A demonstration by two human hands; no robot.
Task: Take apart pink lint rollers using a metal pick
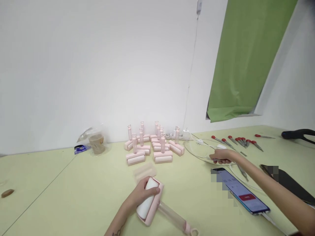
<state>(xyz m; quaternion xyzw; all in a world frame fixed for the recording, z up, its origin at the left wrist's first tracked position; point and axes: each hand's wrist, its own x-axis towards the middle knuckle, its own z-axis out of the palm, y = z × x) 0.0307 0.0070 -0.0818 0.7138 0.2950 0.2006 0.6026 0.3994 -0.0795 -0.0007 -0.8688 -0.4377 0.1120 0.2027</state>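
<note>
My left hand [144, 196] is wrapped round the head of a pink lint roller [172, 214] with a white roll, its handle pointing down to the right. Just beyond lies a translucent pinkish cover [144, 172]. Farther right, my right hand [222, 156] is closed above the table, beside white cables [197, 155]; whatever its curled fingers hold is too small to make out. A grey craft knife [243, 172] lies just below that hand. Several more pink lint rollers [163, 157] stand with handles upright near the wall.
A lit phone [242, 191] with a cable plugged in lies on the right, near a dark flat object [290, 183]. Behind are several red-ended grey tools [228, 143] and a power strip [180, 137]. A bagged cup [97, 144] stands at the left by the wall.
</note>
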